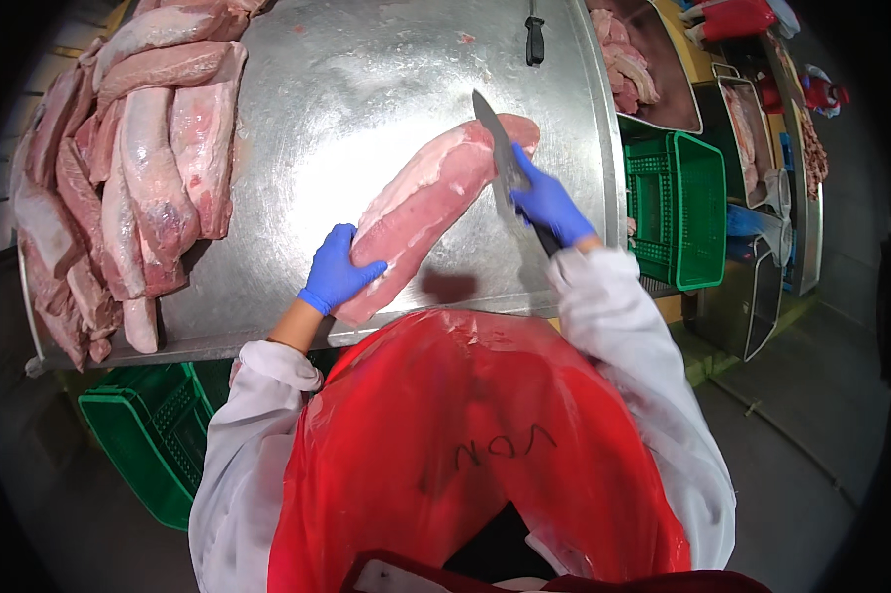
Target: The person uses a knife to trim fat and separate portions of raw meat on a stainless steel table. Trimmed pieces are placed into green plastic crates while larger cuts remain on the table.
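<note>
A long pink pork loin [425, 208] with a pale fat strip lies slantwise on the steel table, its near end close to the front edge. My left hand [339, 272], in a blue glove, grips that near end, thumb on top and fingers along the left side. In my blue-gloved right hand [547, 201] is a long knife [495, 138], fingers closed round its handle. Its blade lies across the loin's far end, the tip pointing away from me. Whether the edge has entered the meat I cannot tell.
Several meat pieces [154, 188] are piled on the left of the steel table [317, 79]. A black-handled tool [534, 42] lies at the back. Green crates stand right [697, 212] and lower left [154, 435]. Beyond the right edge is a metal bin [678, 79] holding meat.
</note>
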`<control>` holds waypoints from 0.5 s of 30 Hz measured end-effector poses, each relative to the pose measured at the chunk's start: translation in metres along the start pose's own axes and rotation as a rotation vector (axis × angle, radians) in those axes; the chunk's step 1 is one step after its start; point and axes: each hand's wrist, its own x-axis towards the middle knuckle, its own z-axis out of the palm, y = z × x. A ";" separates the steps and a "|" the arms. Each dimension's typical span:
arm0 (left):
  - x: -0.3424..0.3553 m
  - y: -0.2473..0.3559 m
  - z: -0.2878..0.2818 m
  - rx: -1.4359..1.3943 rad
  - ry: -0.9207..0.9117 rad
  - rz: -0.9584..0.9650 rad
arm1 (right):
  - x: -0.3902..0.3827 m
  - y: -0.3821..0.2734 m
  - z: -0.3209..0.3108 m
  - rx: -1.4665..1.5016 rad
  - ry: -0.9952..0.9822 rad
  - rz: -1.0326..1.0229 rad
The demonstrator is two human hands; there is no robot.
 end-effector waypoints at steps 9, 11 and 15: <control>0.003 -0.009 -0.002 -0.031 0.029 0.088 | -0.021 -0.027 0.041 0.264 0.007 0.047; 0.007 -0.013 -0.005 -0.091 0.035 0.043 | -0.089 -0.032 0.050 0.388 -0.116 0.105; 0.077 0.006 -0.015 -0.401 0.117 -0.186 | -0.167 -0.026 0.020 0.579 -0.207 0.115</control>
